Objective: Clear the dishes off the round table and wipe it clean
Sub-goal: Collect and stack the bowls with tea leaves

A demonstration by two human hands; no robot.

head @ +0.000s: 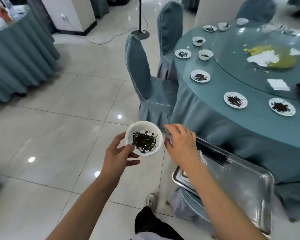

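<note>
The left hand [119, 153] grips one small white bowl [144, 138] by its near rim, thumb on the edge and fingers curled underneath, out over the tiled floor [59, 118] and well apart from the counter [249, 122]. The bowl sits upright, mouth up, with dark leafy scraps and a green fleck inside. The right hand [180, 142] hovers just beside the bowl, fingers spread and loose, holding nothing.

On the round counter, draped in a blue cloth, I count five flat white plates along the near edge, each with dark scraps: [282, 107], [235, 99], [200, 76], [182, 53] and [209, 28]. Three or four small bowls stand among them; the far ones are too blurred to count surely. The glass turntable [249, 80] carries a yellow smear and white napkins.

A steel tray [246, 187] rests on a covered chair; black chopsticks [213, 154] lie in it, their long axis running from the tray's far left toward its middle.
</note>
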